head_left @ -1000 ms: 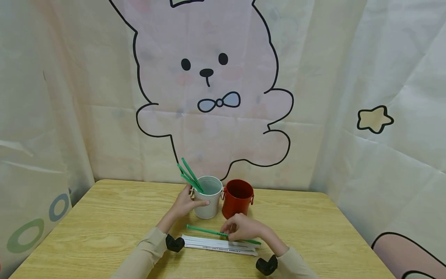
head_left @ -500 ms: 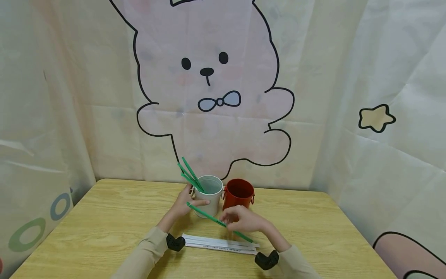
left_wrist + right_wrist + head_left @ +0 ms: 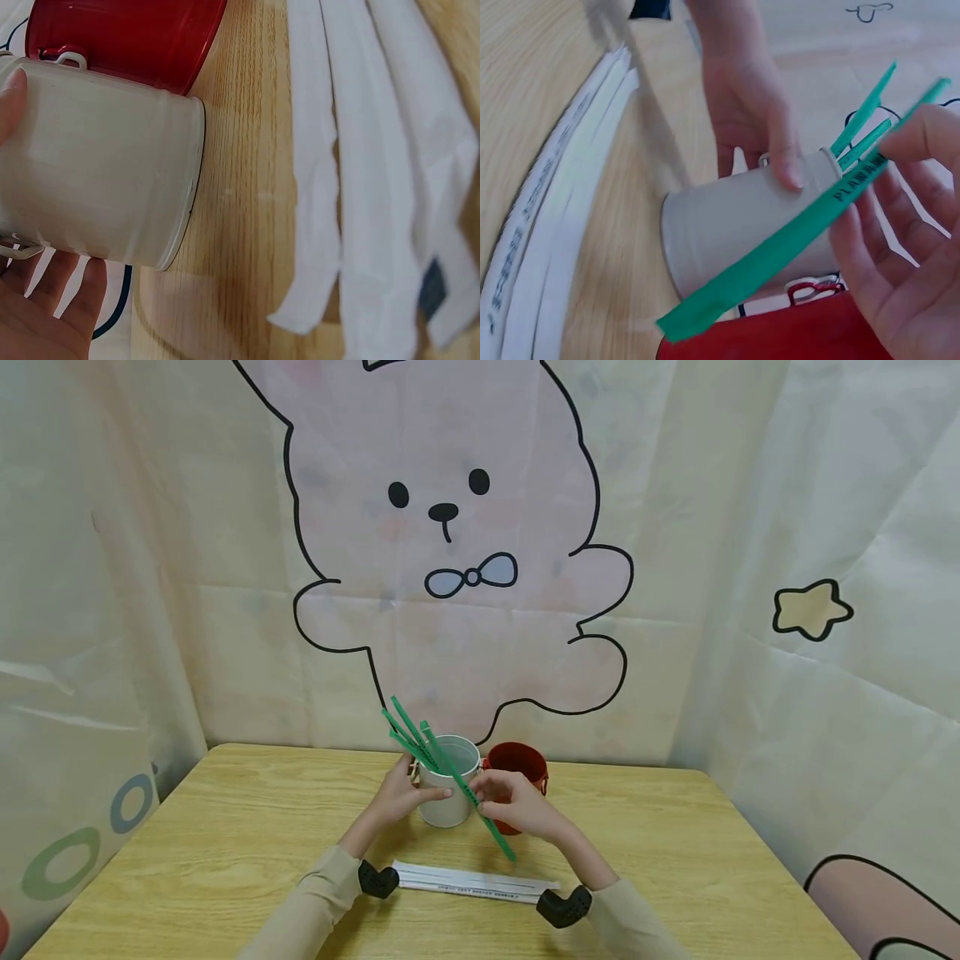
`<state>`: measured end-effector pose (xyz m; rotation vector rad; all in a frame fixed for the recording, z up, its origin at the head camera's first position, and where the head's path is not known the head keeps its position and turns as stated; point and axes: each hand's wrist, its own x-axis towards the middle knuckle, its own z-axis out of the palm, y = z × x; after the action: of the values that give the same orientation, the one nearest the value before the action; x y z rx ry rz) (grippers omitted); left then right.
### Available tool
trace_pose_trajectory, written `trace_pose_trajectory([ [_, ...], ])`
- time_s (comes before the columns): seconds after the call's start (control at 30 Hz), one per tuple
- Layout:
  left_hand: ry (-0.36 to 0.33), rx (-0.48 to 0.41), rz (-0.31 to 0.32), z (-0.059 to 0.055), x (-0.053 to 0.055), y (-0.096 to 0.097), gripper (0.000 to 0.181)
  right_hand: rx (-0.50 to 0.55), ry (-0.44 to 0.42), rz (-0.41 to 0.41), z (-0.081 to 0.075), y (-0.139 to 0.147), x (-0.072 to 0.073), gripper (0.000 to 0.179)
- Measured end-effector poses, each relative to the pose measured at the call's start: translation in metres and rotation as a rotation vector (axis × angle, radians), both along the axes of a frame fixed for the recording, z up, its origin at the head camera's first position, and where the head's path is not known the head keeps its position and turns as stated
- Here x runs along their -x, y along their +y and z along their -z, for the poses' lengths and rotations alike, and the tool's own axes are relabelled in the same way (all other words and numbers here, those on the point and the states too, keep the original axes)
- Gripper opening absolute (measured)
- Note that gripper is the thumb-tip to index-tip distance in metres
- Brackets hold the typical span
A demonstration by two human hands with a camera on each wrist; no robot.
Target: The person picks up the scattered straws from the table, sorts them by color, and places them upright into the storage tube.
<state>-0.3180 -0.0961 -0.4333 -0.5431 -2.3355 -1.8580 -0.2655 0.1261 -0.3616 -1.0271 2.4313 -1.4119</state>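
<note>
My left hand (image 3: pixel 397 797) holds the small white bucket (image 3: pixel 444 815) at its left side, thumb across the front and fingers behind. Several slim green wrapped straws (image 3: pixel 405 717) lean out over its left rim. Between thumb and fingers, my right hand (image 3: pixel 519 803) pinches another slim green wrapped straw (image 3: pixel 757 264), printed with dark letters. It slants in front of the white bucket, its upper end over the mouth and its lower end above the table. Right beside stands a red bucket (image 3: pixel 519 758), partly covered by my right hand.
Several long white wrapped straws (image 3: pixel 474 882) lie side by side on the wooden table (image 3: pixel 300 810), nearer to me than the buckets. A cloth backdrop (image 3: pixel 247 693) with a printed bear hangs behind the table's far edge.
My right hand has lifted the green straw from beside the white ones, up and forward to the white bucket, turning it steeper. The left hand has stayed on the bucket.
</note>
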Motion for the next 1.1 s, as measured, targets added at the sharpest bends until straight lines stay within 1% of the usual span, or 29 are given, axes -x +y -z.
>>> trace_pose_trajectory([
  [0.1, -0.011, -0.008, 0.005, -0.001, 0.0, 0.0, 0.086, 0.059, -0.028, 0.058, -0.006, -0.003, 0.001, 0.024],
  [0.2, -0.003, -0.01, -0.004, 0.008, 0.007, -0.001, 0.087, 0.108, -0.022, 0.098, -0.01, -0.007, 0.002, 0.024],
  [0.3, 0.01, -0.002, -0.01, 0.01, 0.008, -0.001, 0.086, 0.16, -0.001, 0.132, -0.009, -0.009, 0.007, 0.024],
  [0.37, 0.019, 0.006, -0.008, 0.008, 0.007, -0.001, 0.086, 0.196, 0.008, 0.155, -0.005, -0.01, 0.011, 0.024],
  [0.47, 0.004, 0.0, -0.002, 0.003, 0.002, -0.001, 0.086, 0.262, 0.003, 0.176, 0.0, -0.012, 0.018, 0.025],
  [0.53, -0.007, -0.009, 0.01, -0.003, -0.002, 0.0, 0.086, 0.31, 0.014, 0.179, 0.0, -0.013, 0.019, 0.026],
  [0.63, -0.004, -0.009, 0.026, -0.011, -0.01, 0.0, 0.084, 0.382, 0.04, 0.184, 0.0, -0.015, 0.02, 0.026],
  [0.73, 0.007, -0.002, 0.03, -0.016, -0.015, 0.0, 0.083, 0.443, 0.069, 0.194, -0.002, -0.018, 0.02, 0.027],
  [0.9, -0.009, -0.002, 0.021, -0.018, -0.016, 0.0, 0.083, 0.56, 0.099, 0.225, -0.005, -0.024, 0.02, 0.026],
  [0.97, -0.018, -0.005, 0.018, -0.018, -0.016, 0.0, 0.084, 0.614, 0.129, 0.243, -0.006, -0.026, 0.019, 0.024],
  [1.1, -0.027, -0.01, 0.006, -0.016, -0.014, 0.001, 0.087, 0.73, 0.222, 0.263, -0.009, -0.031, 0.019, 0.021],
])
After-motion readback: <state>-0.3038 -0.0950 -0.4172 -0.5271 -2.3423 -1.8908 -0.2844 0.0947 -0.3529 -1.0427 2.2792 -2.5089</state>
